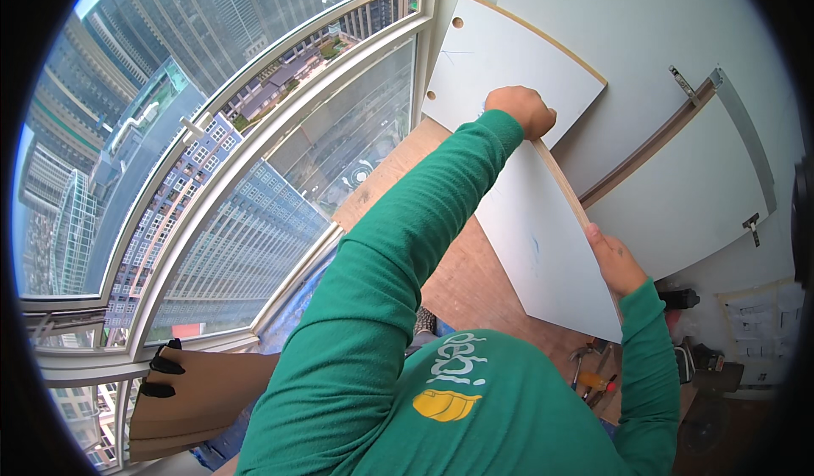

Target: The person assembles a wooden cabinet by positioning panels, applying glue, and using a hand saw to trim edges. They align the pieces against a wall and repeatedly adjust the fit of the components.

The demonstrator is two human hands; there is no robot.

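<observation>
Against the wall, both hands' fingers clamp the white panel: left hand on its upper edge, right hand lower.

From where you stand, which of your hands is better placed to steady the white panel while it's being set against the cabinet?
Probably the right hand: it grips the white panel low on its wood-coloured edge, beside the cabinet. The left hand is fisted at the upper edge, arm stretched across.

white panel with tan edge, green sleeve, brown cardboard
</observation>
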